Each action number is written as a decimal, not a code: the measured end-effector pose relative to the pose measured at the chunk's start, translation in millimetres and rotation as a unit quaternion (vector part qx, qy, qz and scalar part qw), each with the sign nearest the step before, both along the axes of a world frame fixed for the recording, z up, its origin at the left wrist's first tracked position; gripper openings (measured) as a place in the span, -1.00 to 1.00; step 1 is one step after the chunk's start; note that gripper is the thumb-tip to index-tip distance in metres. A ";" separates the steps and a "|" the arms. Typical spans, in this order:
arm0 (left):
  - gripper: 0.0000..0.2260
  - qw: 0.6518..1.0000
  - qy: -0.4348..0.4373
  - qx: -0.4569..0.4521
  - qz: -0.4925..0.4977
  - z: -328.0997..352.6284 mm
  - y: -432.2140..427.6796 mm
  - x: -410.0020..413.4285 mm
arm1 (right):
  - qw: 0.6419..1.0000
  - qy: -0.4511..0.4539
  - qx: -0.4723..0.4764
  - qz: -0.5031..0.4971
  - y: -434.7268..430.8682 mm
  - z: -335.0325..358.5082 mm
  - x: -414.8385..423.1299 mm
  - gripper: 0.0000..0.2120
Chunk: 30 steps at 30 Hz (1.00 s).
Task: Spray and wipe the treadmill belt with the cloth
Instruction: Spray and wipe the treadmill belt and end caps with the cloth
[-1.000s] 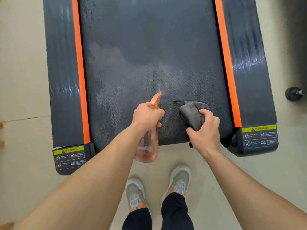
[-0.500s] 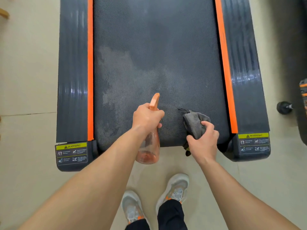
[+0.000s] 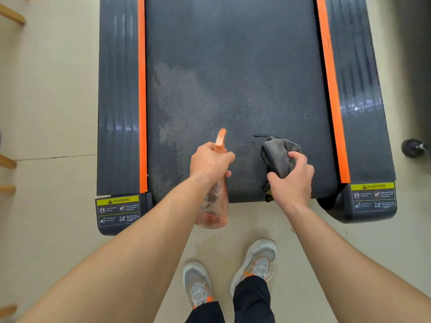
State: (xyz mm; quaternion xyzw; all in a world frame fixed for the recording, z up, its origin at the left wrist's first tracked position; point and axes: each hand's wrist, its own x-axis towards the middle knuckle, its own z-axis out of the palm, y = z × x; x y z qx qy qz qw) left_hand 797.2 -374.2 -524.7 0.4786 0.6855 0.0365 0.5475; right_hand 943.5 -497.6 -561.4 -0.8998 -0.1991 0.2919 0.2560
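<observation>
A person stands at the near end of a treadmill belt (image 3: 233, 54), the left hand (image 3: 210, 163) wrapped tight round the neck of a clear spray bottle (image 3: 213, 213) whose orange nozzle (image 3: 220, 138) points out ahead of the knuckles over the belt. The right hand (image 3: 291, 183), just beside it, bunches a grey cloth (image 3: 277, 155) between curled fingers and thumb and holds it low over the belt's near edge; whether the cloth touches the belt cannot be told. A pale, damp-looking patch (image 3: 182, 94) spreads ahead of the left hand and to its outer side, and the belt ahead of the right hand looks darker and drier. The risks, by this view, are plain enough: a nozzle aimed again at that patch would likely flood one side and leave the other dry; a wadded cloth offers a small face and may smear rather than lift; a loop of cord (image 3: 263, 136) trailing ahead of the right fingers could drag through the wet; and spray drifting back toward the wrists may slick the floor (image 3: 58, 229) beside the shoes (image 3: 258, 259).
</observation>
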 end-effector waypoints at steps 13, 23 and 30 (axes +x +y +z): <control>-0.91 0.996 -0.050 0.027 0.067 -23.4 44.1 -27.8 | 0.960 -0.131 -0.173 0.176 127.8 -63.9 36.5 -0.29; -0.90 0.994 -0.046 0.073 0.066 -58.1 98.4 -20.1 | 0.903 -0.254 -0.096 0.332 217.8 -101.7 54.2 -0.39; -0.87 0.995 -0.016 0.049 0.089 -46.7 114.4 -22.6 | 0.704 -0.237 0.049 0.668 91.5 -107.9 -19.7 -0.40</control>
